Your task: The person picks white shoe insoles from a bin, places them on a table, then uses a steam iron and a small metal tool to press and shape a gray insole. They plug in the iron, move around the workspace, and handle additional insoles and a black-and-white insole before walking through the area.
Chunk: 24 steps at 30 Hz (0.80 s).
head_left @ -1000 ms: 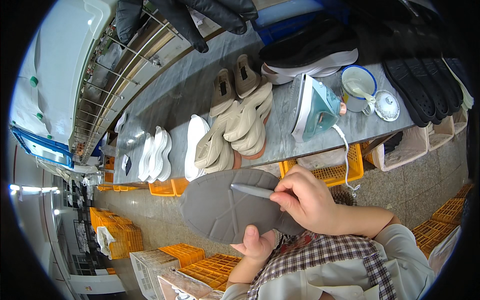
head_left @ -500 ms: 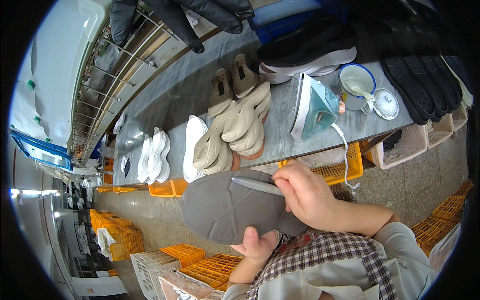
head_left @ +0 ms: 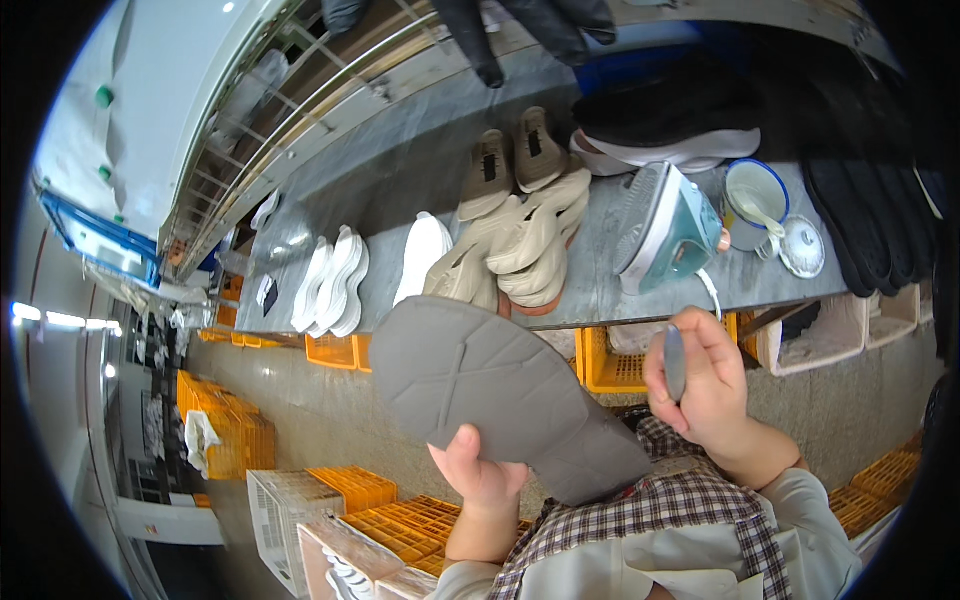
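So the biggest thing here is the long grey tabletop (head_left: 620, 290) running across the upper half, pretty crowded; right below it, held out in front of the person, is a big grey shoe sole (head_left: 500, 385), tread side up, with crossing groove lines pressed into it. It hangs in the air just under the tabletop's near edge, over the concrete floor and a row of orange plastic crates (head_left: 395, 495).

Up on the tabletop: a black shoe with a white sole (head_left: 670, 130) at the back, a heap of beige soles (head_left: 520, 250) in the middle with two tan shoes (head_left: 515, 165) behind them, and a fan of white soles (head_left: 335, 285) further left. Just right of the beige heap stands a teal-and-white clothes iron (head_left: 670, 230), tipped up on its heel; next to it a white enamel cup with a blue rim (head_left: 755, 200) and its lid (head_left: 802, 247) lying beside it.

Left hand (head_left: 480, 475) grips the grey sole from below at its near edge — thumb on top, fingers closed underneath, mostly hidden. Right hand (head_left: 705, 380) is off to the right of the sole, not touching it; fingers curled shut around a small grey stick-like tool (head_left: 675, 362) held upright — can't tell exactly what kind of tool it is.
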### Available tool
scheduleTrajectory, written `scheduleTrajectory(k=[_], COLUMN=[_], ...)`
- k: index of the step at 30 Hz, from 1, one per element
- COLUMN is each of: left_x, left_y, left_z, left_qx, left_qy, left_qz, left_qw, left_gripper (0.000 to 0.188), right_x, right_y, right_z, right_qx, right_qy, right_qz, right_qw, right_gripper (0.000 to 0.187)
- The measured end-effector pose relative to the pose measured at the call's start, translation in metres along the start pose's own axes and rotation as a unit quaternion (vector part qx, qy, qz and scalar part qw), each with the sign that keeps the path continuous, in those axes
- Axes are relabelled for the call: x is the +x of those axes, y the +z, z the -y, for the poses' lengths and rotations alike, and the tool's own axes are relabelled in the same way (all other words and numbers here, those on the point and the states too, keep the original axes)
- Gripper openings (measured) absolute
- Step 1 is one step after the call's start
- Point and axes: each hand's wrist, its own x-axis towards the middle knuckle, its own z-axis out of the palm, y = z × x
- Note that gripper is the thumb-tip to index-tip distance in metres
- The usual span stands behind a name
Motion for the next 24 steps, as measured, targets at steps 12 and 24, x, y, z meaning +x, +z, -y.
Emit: scheduleTrajectory(k=[12,24], left_x=[0.014,0.012], left_y=[0.005,0.010], left_z=[-0.008,-0.010], left_qx=[-0.033,-0.030], left_qy=[-0.033,-0.054], left_qz=[0.018,0.011], left_qw=[0.999,0.998], left_gripper=[0.061,0.062], right_x=[-0.001,0.024], right_y=[-0.006,0.016], right_z=[0.002,0.013], right_qx=[-0.130,-0.483], right_qy=[-0.012,-0.235], right_qz=[0.049,0.103], right_qw=[0.990,0.837], right_gripper=[0.018,0.022])
